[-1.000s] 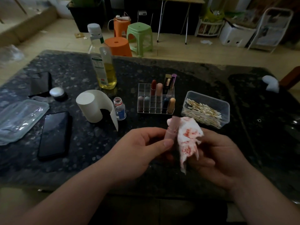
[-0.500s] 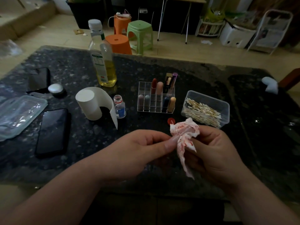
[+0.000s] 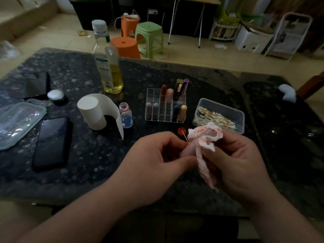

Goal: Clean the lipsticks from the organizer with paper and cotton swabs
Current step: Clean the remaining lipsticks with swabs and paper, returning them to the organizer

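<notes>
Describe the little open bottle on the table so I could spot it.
On the dark stone table, find the white paper roll left of the clear lipstick organizer. The little bottle stands between them, beside the roll's hanging sheet. Unlike the tall oil bottle behind, it is short, capless and blue-labelled.

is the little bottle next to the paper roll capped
No, the little bottle beside the paper roll shows a bare, open threaded neck.

Your left hand [image 3: 157, 160] pinches a pink lipstick [image 3: 188, 150]; your right hand [image 3: 242, 163] grips red-stained paper [image 3: 205, 137] against it, above the surface [image 3: 105, 163].
</notes>
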`<action>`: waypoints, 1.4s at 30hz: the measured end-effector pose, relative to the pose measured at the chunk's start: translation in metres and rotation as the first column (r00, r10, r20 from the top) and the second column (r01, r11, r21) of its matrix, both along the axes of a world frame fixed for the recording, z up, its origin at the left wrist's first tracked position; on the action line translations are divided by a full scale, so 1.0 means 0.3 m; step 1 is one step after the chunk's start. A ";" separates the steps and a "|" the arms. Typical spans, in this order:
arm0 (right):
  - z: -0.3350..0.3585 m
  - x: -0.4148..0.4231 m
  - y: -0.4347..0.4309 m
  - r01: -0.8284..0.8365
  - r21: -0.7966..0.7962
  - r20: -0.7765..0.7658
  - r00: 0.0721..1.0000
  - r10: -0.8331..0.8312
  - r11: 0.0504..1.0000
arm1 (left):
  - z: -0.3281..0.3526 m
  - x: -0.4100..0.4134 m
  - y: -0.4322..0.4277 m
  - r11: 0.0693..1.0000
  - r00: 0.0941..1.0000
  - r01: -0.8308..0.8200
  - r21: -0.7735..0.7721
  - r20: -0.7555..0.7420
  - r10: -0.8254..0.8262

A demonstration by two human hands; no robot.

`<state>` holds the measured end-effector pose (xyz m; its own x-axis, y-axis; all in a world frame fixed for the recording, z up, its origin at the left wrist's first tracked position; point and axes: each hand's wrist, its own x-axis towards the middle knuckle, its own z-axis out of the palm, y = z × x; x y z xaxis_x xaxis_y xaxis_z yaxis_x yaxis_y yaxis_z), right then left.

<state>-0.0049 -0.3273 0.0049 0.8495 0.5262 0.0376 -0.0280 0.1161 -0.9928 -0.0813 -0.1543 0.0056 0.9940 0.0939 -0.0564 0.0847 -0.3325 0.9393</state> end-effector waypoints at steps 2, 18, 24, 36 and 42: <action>0.008 0.001 -0.011 -0.067 0.026 -0.074 0.995 0.069 0.997 | 0.008 0.016 0.026 0.912 0.967 0.110 -0.396 -0.167 -0.190; 0.017 -0.002 -0.039 -0.091 -0.036 0.006 0.996 0.092 0.995 | 0.006 0.016 0.006 0.979 0.980 0.156 -0.134 -0.107 -0.170; 0.027 -0.004 -0.045 -0.159 0.000 -0.013 0.987 0.159 0.987 | 0.011 0.016 0.024 0.915 0.920 0.275 -0.295 -0.197 -0.340; 0.034 -0.018 -0.048 -0.055 -0.158 0.172 0.982 0.083 0.986 | 0.031 0.016 0.028 0.942 0.936 0.310 -0.127 -0.135 -0.326; 0.019 -0.017 -0.041 -0.010 -0.108 0.218 0.975 0.033 0.994 | 0.026 -0.009 -0.046 0.992 0.997 0.005 0.127 0.082 -0.015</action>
